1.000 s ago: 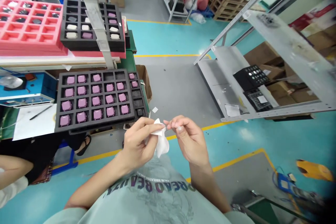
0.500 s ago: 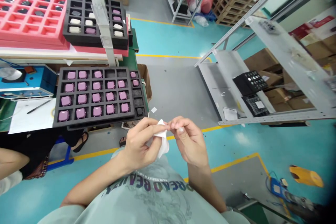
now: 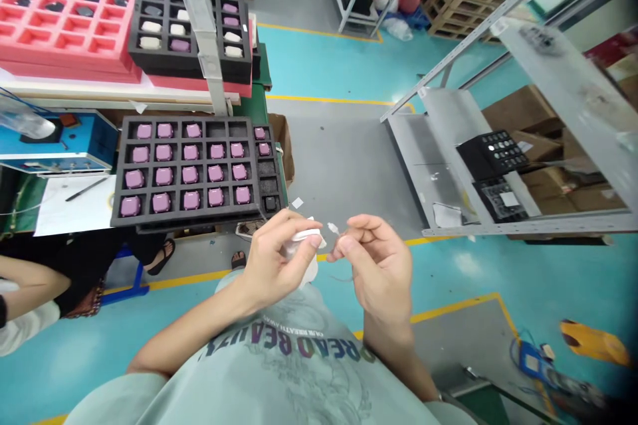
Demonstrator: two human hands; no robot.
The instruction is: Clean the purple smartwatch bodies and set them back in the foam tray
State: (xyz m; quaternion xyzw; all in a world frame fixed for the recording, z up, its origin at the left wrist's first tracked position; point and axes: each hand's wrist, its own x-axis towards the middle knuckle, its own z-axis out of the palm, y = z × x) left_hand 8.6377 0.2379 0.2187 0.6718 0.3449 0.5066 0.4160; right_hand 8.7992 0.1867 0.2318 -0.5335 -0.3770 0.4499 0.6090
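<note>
My left hand is closed, pinching a folded white cloth between thumb and fingers, its lower end hanging loose. To the right, my right hand pinches a thin cord whose small whitish tip points toward the cloth; its exact kind is too small to tell. The two hands are a short gap apart in front of my shirt. Beyond them on the left lies a black foam tray with purple watch-shaped cases in most of its compartments.
A pink foam tray and another black tray sit on a raised shelf. A blue box and a pen lie left. A metal rack stands right. Another person's arm is at lower left.
My hands have drawn apart, the right one moving rightward. A small whitish tip now shows at the right fingertips. The cloth has shifted in my left hand.
</note>
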